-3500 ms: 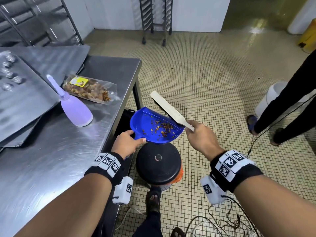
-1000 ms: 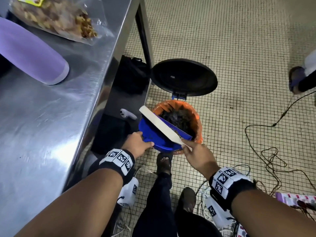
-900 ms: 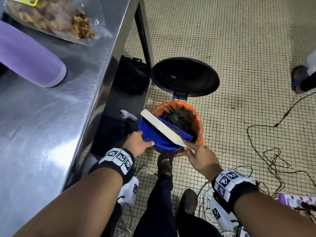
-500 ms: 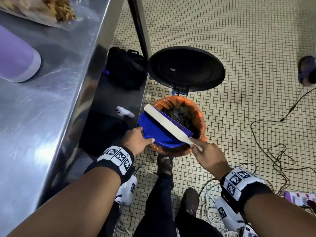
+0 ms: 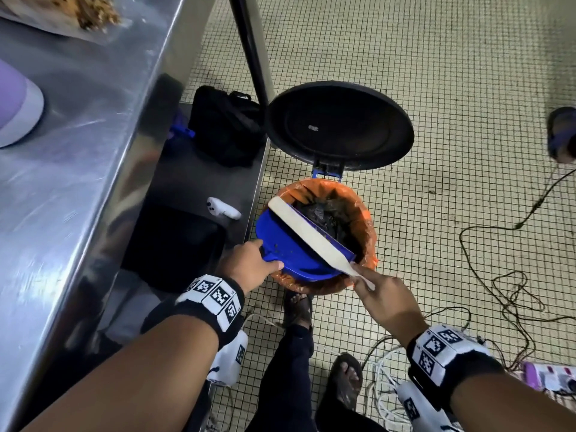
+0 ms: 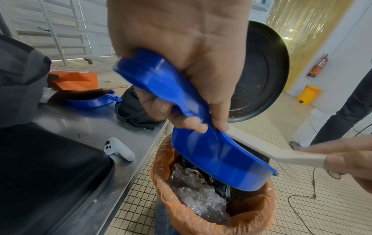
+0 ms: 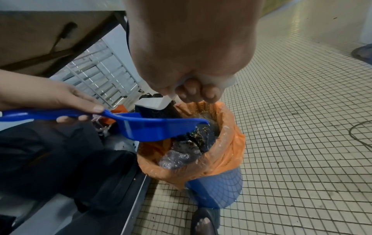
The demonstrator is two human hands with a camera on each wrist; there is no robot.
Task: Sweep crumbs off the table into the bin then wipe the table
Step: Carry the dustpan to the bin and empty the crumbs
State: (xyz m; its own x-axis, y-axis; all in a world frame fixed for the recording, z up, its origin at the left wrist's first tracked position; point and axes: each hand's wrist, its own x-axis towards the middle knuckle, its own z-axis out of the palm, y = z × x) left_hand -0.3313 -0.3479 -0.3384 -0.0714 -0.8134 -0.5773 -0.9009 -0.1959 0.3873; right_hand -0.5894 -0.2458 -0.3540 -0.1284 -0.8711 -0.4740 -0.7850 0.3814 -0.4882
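Observation:
My left hand grips the handle of the blue dustpan, tilted mouth-down over the bin with its orange liner. My right hand grips the pale handle of the brush, which lies across the pan's mouth. Only a few specks remain in the pan. In the right wrist view, crumbs lie on the rubbish inside the bin. The black lid stands open behind it. The steel table is on the left.
A purple bottle and a snack bag sit on the table. Its lower shelf holds a black bag, a white controller and a black case. Cables trail on the tiled floor. My foot is by the bin.
The crumb-filled dustpan came down from table height to the bin, whose lid opened. The pan tipped forward, the brush swept along its mouth, and most crumbs left the pan.

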